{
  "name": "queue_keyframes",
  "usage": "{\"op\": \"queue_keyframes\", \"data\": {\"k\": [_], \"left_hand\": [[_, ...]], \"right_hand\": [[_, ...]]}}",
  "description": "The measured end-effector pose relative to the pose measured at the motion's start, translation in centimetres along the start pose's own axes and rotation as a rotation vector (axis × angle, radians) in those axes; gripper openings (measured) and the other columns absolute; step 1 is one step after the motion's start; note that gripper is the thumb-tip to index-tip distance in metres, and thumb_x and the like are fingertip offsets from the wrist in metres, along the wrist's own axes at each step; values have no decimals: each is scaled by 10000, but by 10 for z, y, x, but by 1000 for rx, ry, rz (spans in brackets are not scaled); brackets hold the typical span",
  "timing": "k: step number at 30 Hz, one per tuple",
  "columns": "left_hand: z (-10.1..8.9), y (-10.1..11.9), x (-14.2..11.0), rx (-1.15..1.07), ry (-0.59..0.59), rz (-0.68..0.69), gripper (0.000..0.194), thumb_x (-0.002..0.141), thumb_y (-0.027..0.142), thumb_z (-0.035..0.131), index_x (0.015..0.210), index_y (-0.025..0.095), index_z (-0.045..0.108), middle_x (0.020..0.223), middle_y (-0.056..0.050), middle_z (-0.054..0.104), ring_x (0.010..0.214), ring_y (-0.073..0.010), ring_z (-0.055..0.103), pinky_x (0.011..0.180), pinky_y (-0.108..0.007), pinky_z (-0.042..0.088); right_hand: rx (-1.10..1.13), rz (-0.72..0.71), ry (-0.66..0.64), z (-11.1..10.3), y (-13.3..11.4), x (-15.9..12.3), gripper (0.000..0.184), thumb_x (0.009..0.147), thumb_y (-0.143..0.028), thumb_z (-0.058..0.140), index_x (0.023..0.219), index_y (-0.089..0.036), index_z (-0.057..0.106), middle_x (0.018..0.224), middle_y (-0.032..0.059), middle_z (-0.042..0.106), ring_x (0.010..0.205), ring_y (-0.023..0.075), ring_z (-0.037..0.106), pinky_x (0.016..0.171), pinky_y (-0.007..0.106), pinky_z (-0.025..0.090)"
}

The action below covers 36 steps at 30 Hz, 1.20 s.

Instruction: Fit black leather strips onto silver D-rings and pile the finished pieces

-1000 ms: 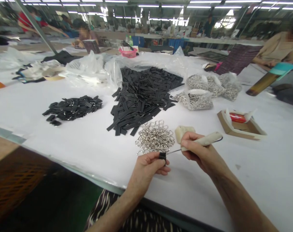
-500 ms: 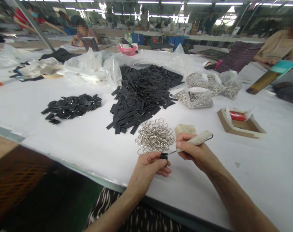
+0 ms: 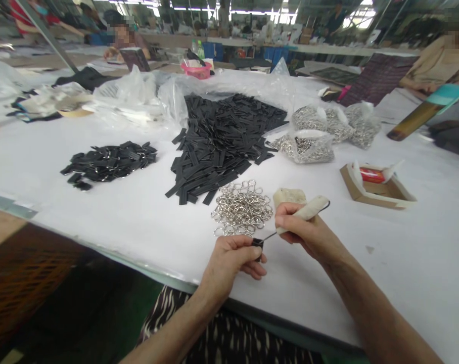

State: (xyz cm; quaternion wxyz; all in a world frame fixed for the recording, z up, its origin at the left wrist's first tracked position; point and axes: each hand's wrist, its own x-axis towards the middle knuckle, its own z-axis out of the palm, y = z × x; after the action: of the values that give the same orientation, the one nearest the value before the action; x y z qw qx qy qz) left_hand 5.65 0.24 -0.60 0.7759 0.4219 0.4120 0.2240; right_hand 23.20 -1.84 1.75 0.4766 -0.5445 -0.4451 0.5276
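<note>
My left hand (image 3: pixel 227 263) pinches a small folded piece of black strap (image 3: pixel 257 243) between thumb and fingers, low over the white table. In my right hand (image 3: pixel 305 232), held like a pen, is a thin-tipped tool (image 3: pixel 312 208) with a thick cream handle. Its slim metal tip meets the top of the folded strap. Just beyond my hands lies a heap of silver D-shaped metal rings (image 3: pixel 241 208). A cream block (image 3: pixel 289 195) sits behind my right hand. Behind the rings spreads a large pile of flat black straps (image 3: pixel 229 131).
To the left is a smaller pile of folded black pieces (image 3: pixel 110 162). Clear bags of metal rings (image 3: pixel 313 149) stand at the right, near an open cardboard box (image 3: pixel 377 199) holding a red tube (image 3: pixel 372 174). A bottle (image 3: pixel 422 116) lies tilted farther right. Other people sit around.
The view has tilted slightly, so everything sits a little higher. Both hands keep their grip; the black strap piece has turned slightly, with the tool's tip still at its top.
</note>
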Motion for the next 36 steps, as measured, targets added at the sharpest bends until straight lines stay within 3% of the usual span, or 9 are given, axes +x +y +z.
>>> {"op": "queue_keyframes", "data": {"k": [7,20,36], "left_hand": [[-6,-5,-2,-57,38,-59,111,643,203,619,592,108,643,558,-54,646,422,-121,566,445,-230,452],[-9,-6,-3,-166,39,-45,130,628,228,673,659,104,647,654,-71,676,452,-118,587,476,-237,478],[-14,-7,-8,-205,160,38,160,651,244,655,650,91,606,629,-72,667,421,-116,586,416,-204,461]], "right_hand": [[186,-135,297,-30,-12,-2,210,710,-304,545,558,-187,459,410,-43,363,379,63,224,404,240,69],[117,-118,227,-14,-7,-1,215,741,-289,537,570,-184,463,425,-42,398,388,66,246,386,224,132],[117,-71,211,-12,-1,-1,233,731,-335,584,574,-190,493,448,-35,405,406,69,262,383,222,171]]}}
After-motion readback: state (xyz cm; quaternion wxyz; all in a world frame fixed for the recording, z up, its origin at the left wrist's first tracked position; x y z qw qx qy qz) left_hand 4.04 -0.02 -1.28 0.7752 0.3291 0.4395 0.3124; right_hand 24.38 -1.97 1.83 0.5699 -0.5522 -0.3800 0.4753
